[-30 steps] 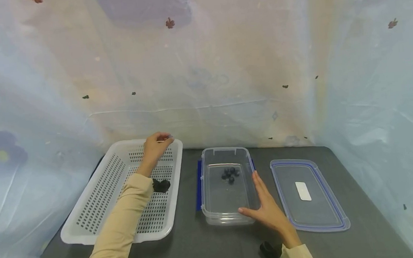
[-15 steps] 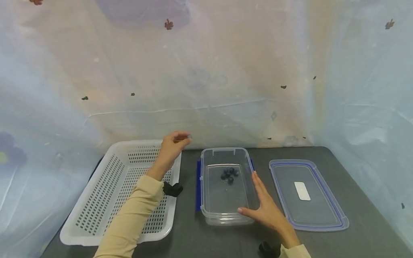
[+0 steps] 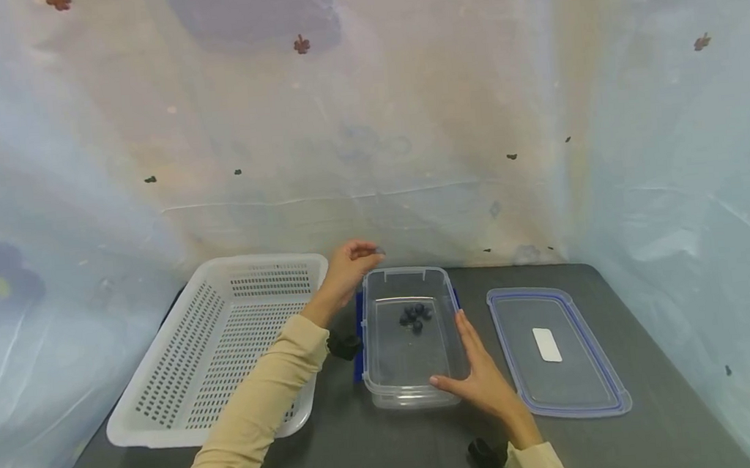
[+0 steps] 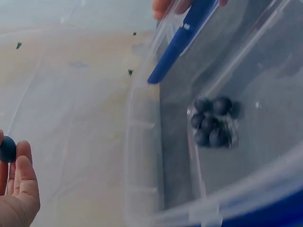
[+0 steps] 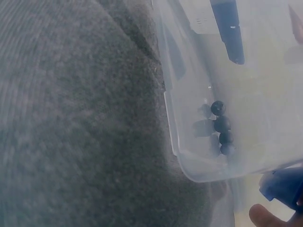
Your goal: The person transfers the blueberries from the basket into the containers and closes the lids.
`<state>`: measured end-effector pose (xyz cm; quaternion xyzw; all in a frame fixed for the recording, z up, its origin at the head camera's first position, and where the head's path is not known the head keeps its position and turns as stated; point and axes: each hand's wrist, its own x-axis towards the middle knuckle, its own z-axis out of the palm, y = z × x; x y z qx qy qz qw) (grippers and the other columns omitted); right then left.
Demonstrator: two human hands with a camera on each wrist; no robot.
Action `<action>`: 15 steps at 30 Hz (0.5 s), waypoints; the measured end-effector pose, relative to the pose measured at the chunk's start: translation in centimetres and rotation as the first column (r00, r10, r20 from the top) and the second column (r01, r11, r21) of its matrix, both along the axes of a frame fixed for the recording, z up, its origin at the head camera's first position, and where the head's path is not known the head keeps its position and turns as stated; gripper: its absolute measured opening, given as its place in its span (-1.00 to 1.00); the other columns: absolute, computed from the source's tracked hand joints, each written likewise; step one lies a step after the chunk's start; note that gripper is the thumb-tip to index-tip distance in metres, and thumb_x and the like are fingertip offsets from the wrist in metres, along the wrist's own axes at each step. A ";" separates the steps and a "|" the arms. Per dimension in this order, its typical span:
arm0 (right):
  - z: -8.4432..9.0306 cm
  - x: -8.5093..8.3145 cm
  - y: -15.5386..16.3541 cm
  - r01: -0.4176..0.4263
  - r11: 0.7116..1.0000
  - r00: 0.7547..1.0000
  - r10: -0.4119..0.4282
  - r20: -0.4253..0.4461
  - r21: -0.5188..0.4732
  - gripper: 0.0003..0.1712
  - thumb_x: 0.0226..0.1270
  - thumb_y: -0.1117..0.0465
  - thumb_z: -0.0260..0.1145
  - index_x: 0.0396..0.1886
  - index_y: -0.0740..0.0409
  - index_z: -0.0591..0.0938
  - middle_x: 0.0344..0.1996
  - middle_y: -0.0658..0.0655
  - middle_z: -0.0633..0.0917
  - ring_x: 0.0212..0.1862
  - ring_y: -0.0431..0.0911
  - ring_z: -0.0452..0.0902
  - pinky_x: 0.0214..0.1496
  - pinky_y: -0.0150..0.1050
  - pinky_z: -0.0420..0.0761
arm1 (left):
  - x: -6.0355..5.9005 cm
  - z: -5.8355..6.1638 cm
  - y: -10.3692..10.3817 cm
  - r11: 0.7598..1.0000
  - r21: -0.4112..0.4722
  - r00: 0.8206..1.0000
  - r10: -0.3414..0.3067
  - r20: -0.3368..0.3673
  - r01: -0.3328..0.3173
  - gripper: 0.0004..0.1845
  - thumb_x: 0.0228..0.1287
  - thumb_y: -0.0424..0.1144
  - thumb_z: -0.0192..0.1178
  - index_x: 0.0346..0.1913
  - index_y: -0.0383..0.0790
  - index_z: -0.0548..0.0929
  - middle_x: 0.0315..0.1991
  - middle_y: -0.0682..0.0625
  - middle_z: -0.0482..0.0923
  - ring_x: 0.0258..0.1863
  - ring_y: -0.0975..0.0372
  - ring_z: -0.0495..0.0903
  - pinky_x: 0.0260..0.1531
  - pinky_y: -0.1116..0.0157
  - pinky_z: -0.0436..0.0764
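My left hand (image 3: 350,269) pinches a blueberry (image 4: 7,149) between thumb and fingertips, above the far left corner of a clear plastic food container (image 3: 408,397). Several blueberries (image 3: 415,317) lie clustered on the container's floor; the left wrist view shows the cluster (image 4: 210,123) close up, and part of it (image 5: 221,124) appears in the right wrist view. Blue clip flaps (image 4: 173,54) hang at the container's sides. With straight fingers along the right wall and its thumb at the near rim, my right hand (image 3: 489,383) rests against the container.
A white perforated basket (image 3: 153,439) stands at the left, partly covered by my left sleeve. To the right lies the clear lid (image 3: 559,388) with a blue seal and a white label (image 3: 547,344). A patterned plastic sheet (image 3: 366,117) hangs behind the grey-covered table (image 3: 392,457).
My left hand has moved right with the blueberry, from over the basket's far right corner to the container's far left corner. The right hand keeps its place at the container.
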<state>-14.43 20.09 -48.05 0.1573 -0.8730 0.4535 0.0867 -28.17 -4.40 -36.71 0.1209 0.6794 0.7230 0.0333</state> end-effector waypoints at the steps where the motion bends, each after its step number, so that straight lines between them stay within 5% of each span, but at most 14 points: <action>1: 0.0 0.0 0.0 -0.002 1.000 1.000 0.002 0.000 -0.001 0.35 -0.04 -0.10 0.55 0.56 0.14 -0.11 0.53 0.19 -0.10 0.48 0.22 -0.15 0.29 0.35 0.06 | 0.0 -0.1 0.4 1.000 -0.001 1.000 0.003 0.003 -0.003 -0.67 0.29 -0.49 0.20 0.08 -0.52 0.48 -0.15 -0.10 0.53 -0.14 0.09 0.54 -0.12 0.31 0.54; 8: -0.1 -0.2 -0.1 -0.008 1.000 1.000 0.008 -0.005 -0.011 0.34 -0.04 -0.07 0.55 0.56 0.15 -0.10 0.53 0.22 -0.09 0.48 0.23 -0.15 0.28 0.37 0.06 | 0.3 -0.7 2.5 0.997 -0.063 0.999 -0.032 0.025 0.033 -0.65 0.31 -0.40 0.22 0.14 -0.38 0.54 0.11 -0.24 0.49 0.04 -0.04 0.52 0.00 0.23 0.53; 15: -0.1 -0.1 0.0 -0.015 1.000 1.000 0.015 -0.009 -0.013 0.34 -0.02 -0.06 0.55 0.57 0.09 -0.13 0.53 0.23 -0.10 0.48 0.24 -0.16 0.27 0.39 0.05 | -0.3 -2.8 4.6 0.985 -0.171 0.999 0.039 0.032 -0.033 -0.69 0.27 -0.37 0.25 0.05 -0.37 0.58 -0.01 -0.18 0.55 -0.04 0.05 0.56 -0.01 0.16 0.55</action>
